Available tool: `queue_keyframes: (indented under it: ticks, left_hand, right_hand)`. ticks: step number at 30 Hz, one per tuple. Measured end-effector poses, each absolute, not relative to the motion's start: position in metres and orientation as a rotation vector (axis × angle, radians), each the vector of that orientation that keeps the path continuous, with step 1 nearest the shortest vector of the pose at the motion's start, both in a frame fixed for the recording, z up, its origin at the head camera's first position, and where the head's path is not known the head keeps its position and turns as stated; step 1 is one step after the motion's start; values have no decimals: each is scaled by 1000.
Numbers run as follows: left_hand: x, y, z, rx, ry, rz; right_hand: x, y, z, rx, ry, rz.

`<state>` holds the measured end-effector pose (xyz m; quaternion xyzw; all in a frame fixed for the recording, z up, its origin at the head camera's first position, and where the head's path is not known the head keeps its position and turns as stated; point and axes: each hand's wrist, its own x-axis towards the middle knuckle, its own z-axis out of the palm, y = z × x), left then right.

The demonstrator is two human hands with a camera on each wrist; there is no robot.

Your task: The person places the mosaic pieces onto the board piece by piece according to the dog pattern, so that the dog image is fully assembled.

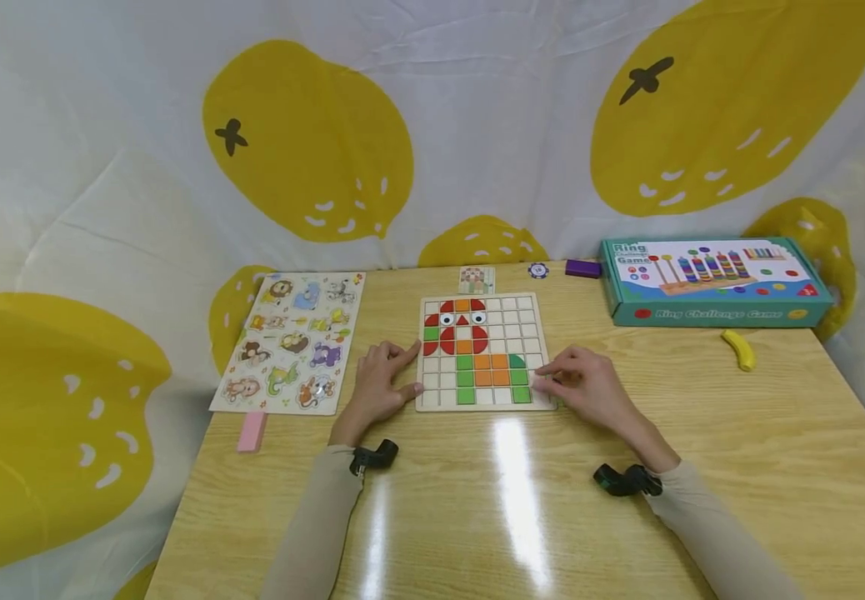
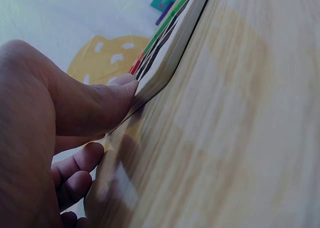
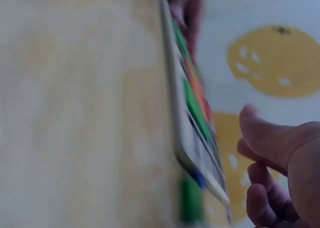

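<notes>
A wooden grid board lies on the table, partly filled with red, orange and green pieces and two round eye pieces. My left hand is at its left side, with thumb and index fingertip spread along the edge. In the left wrist view the thumb presses on the board's corner and the other fingers bend loosely below. My right hand hovers over the board's right edge, beside the green pieces. In the right wrist view its thumb and index finger stand close together, and no piece shows between them.
A picture card, a round chip and a purple block lie behind the board. To the left are an animal puzzle and a pink block. At right are a Ring Challenge Game box and a toy banana.
</notes>
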<state>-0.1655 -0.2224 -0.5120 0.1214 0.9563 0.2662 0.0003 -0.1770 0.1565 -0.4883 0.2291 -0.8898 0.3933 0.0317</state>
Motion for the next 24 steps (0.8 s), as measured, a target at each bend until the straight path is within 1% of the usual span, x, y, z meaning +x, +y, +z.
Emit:
queue_keyframes:
  ticks: [4, 8, 13, 18, 24]
  left_hand:
    - [-165, -224, -512, 363, 2997, 825]
    - [-165, -227, -513, 350, 2993, 823]
    - [-165, -228, -516, 364, 3005, 826]
    - [-165, -225, -516, 359, 3008, 846]
    - [-166, -223, -515, 358, 2993, 847]
  right_hand:
    - [-189, 191, -478, 492, -2833, 1043]
    - [-195, 212, -478, 395, -3013, 942]
    - [-198, 210, -489, 376, -3061, 952]
    - [-203, 207, -485, 430, -3074, 1021]
    - [-204, 202, -486, 392, -3100, 1065]
